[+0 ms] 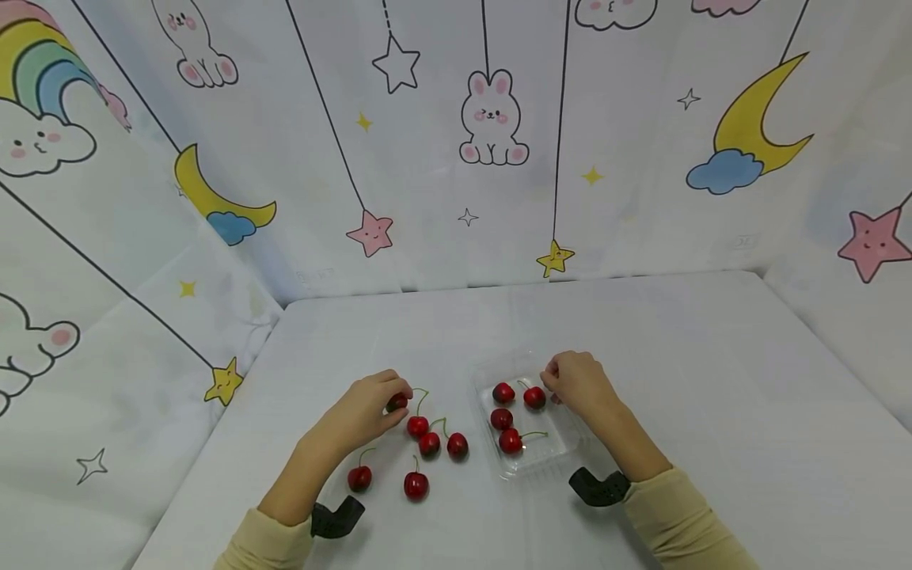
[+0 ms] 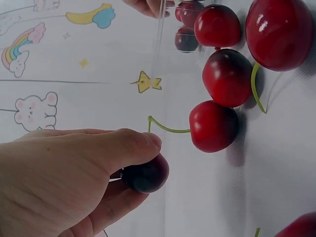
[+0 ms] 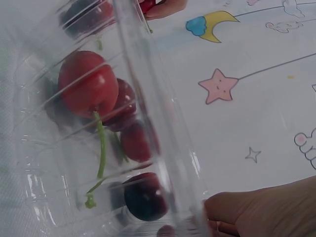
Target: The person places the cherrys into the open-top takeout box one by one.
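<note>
Cherry (image 2: 146, 175), dark red, pinched between thumb and fingers of the left hand (image 1: 365, 408); whether it is raised off the table (image 1: 677, 356) cannot be told. Five loose cherries (image 1: 416, 487) are spread on the table nearby, and four boxed cherries (image 1: 502, 419) are contained in the clear box (image 1: 552, 447), whose rim appears to be gripped by the bent fingers of the right hand (image 1: 579, 384). The work is judged to be partway along, with four cherries housed and six, including the held one, left outside. In the head view the whole layout is given, but the held cherry is partly covered; its darkened side is exposed in the left wrist view. In the right wrist view, a stem (image 3: 102, 148) with a knobbed end is shown through the box wall.
</note>
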Action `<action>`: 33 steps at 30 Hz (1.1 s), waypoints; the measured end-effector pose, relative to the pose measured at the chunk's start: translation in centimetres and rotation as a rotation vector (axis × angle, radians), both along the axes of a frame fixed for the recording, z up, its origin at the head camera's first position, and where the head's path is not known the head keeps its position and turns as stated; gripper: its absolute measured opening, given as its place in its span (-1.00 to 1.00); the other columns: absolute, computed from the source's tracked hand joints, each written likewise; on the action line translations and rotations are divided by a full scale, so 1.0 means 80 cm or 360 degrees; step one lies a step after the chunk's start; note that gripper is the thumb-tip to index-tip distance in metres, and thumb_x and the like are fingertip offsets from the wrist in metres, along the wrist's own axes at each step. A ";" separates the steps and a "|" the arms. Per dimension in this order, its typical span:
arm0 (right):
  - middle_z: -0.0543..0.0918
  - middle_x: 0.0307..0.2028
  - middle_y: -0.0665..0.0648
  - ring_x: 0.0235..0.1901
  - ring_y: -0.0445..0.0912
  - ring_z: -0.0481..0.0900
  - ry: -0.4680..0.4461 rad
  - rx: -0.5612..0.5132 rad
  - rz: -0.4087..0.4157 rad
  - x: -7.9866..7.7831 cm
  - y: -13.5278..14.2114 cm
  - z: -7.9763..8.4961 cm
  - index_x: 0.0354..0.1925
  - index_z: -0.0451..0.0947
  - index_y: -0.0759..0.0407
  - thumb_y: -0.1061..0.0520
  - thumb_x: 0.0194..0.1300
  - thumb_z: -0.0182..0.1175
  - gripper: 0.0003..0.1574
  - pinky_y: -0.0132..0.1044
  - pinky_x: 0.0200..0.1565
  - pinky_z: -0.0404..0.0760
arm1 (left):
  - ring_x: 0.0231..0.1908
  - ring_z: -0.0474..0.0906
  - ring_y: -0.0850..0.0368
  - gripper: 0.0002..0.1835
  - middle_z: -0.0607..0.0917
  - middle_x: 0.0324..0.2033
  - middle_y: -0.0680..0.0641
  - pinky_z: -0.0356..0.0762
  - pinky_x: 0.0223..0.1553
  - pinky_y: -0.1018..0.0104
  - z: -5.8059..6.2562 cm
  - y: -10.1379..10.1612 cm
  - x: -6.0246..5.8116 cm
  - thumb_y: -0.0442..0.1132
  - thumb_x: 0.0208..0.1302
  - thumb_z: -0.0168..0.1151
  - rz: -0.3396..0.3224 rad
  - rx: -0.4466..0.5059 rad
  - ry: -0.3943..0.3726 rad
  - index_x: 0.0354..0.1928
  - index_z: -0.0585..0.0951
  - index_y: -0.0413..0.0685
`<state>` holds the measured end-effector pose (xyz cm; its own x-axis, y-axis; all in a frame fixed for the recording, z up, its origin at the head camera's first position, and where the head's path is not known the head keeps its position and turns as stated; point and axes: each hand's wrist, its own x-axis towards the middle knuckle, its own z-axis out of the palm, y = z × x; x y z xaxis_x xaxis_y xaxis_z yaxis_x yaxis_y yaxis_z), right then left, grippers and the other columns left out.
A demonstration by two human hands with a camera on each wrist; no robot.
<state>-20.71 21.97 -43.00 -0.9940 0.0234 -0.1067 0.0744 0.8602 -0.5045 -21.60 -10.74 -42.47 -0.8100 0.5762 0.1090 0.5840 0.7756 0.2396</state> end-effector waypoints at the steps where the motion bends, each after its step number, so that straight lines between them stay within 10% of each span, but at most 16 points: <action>1: 0.62 -0.58 0.08 -0.57 -0.16 0.51 -0.0002 0.0000 -0.0002 0.000 0.000 0.000 -0.37 0.58 0.22 0.11 0.30 0.14 -0.80 -0.41 -0.54 0.41 | -0.27 0.55 0.20 -0.79 0.61 -0.27 0.08 0.62 -0.15 0.27 0.000 0.000 0.000 -0.25 0.11 0.38 -0.0002 0.0002 0.0003 -0.19 0.65 -0.05; 33: 0.60 -0.56 0.08 -0.57 -0.16 0.50 -0.0029 -0.0010 -0.0016 0.000 -0.001 0.000 -0.34 0.59 0.23 0.11 0.29 0.17 -0.80 -0.40 -0.52 0.46 | -0.31 0.52 0.23 -0.81 0.62 -0.27 0.07 0.61 -0.21 0.34 0.021 0.021 -0.002 -0.25 0.13 0.36 -0.0065 0.0076 0.0060 -0.19 0.65 -0.05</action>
